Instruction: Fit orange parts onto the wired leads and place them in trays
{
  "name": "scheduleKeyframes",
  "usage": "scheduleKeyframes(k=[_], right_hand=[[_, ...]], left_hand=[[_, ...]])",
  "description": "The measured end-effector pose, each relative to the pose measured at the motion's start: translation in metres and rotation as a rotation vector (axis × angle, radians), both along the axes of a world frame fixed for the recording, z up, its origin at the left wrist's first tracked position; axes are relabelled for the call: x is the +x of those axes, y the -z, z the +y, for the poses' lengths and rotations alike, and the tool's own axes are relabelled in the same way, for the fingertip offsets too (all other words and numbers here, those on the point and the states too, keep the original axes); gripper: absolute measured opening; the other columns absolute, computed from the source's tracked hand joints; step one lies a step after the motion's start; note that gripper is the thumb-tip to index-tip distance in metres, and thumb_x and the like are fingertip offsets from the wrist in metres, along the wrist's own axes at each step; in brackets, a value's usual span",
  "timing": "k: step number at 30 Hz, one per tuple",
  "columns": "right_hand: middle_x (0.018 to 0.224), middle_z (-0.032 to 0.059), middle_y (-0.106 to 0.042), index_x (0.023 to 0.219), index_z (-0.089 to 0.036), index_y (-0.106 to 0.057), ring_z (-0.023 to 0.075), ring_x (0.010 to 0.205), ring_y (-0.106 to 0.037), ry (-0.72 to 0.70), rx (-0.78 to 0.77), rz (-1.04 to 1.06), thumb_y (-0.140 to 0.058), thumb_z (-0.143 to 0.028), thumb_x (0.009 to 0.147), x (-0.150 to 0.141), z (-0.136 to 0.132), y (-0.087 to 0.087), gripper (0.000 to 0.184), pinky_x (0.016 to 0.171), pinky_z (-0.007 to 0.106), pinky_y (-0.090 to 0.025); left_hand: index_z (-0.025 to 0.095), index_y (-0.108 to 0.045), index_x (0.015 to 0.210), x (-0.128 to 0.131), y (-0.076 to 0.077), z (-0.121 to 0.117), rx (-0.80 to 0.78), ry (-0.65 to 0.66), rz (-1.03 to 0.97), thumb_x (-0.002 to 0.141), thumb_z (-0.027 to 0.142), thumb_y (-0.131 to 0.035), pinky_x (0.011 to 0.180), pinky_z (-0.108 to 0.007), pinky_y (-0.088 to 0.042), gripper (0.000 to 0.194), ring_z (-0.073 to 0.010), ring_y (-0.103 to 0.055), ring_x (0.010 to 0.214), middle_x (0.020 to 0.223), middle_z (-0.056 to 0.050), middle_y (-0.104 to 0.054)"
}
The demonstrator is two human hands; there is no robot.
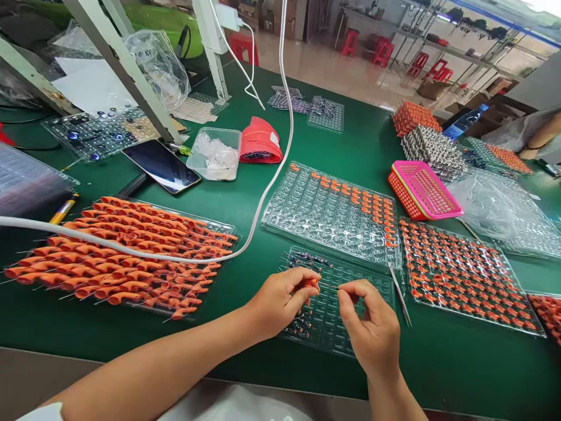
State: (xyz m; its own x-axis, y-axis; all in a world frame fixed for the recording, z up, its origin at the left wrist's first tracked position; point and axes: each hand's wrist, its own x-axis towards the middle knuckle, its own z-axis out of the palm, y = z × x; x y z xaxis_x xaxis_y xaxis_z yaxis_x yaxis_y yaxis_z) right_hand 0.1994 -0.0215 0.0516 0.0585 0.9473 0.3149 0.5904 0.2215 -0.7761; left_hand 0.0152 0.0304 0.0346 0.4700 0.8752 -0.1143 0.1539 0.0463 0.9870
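Note:
My left hand is closed, pinching a small orange plastic piece between thumb and fingers. To its right, my right hand has thumb and forefinger pressed together; a thin dark line shows at the fingertips, too fine to name. Both hands hover over a clear plastic tray with small compartments. Small dark parts with wire leads and orange tips lie in its left side, partly hidden by my left hand. Metal tweezers rest just right of the tray.
Orange hollow parts with wires fill a tray at left. Behind my hands sits a partly filled clear tray; another orange-filled tray is at right. A white cable crosses the table. Pink basket, phone and a person's arm stand farther off.

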Motion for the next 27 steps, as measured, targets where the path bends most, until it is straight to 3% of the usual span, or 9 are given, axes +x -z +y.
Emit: scheduleKeyframes(k=[12, 19, 23, 27], right_hand=[[0.074, -0.0008, -0.06, 0.087, -0.021, -0.06, 0.0125, 0.066, -0.056, -0.01, 0.002, -0.068, -0.054, -0.017, 0.091, -0.004, 0.004, -0.001, 0.009, 0.062, 0.026, -0.046], [0.075, -0.0007, -0.06, 0.089, -0.021, -0.059, 0.0127, 0.066, -0.056, -0.069, 0.037, -0.128, -0.054, -0.014, 0.091, -0.01, 0.005, 0.002, 0.009, 0.063, 0.026, -0.046], [0.073, -0.0013, -0.059, 0.087, -0.021, -0.059, 0.0123, 0.065, -0.055, -0.08, 0.033, -0.132, -0.054, -0.013, 0.091, -0.011, 0.005, 0.003, 0.01, 0.062, 0.026, -0.045], [0.073, -0.0016, -0.059, 0.088, -0.02, -0.059, 0.0115, 0.066, -0.054, -0.1, 0.026, -0.122, -0.055, -0.011, 0.09, -0.01, 0.005, 0.004, 0.011, 0.064, 0.025, -0.045]], left_hand=[[0.02, -0.067, 0.106, 0.0, 0.003, 0.0, 0.183, -0.017, 0.05, 0.09, 0.025, -0.059, 0.077, -0.026, -0.049, 0.019, -0.0173, -0.065, 0.081, 0.092, -0.005, -0.071], [0.016, -0.066, 0.111, 0.0, 0.011, -0.002, 0.461, 0.036, 0.093, 0.094, 0.021, -0.056, 0.081, -0.026, -0.052, 0.021, -0.017, -0.068, 0.087, 0.096, -0.008, -0.072], [0.016, -0.064, 0.114, 0.0, 0.019, -0.002, 0.651, 0.003, 0.044, 0.096, 0.019, -0.054, 0.079, -0.027, -0.055, 0.021, -0.0167, -0.069, 0.087, 0.095, -0.007, -0.073], [0.014, -0.063, 0.114, 0.0, 0.022, -0.001, 0.74, -0.009, 0.054, 0.095, 0.017, -0.055, 0.078, -0.028, -0.056, 0.02, -0.017, -0.069, 0.085, 0.093, -0.007, -0.073]])
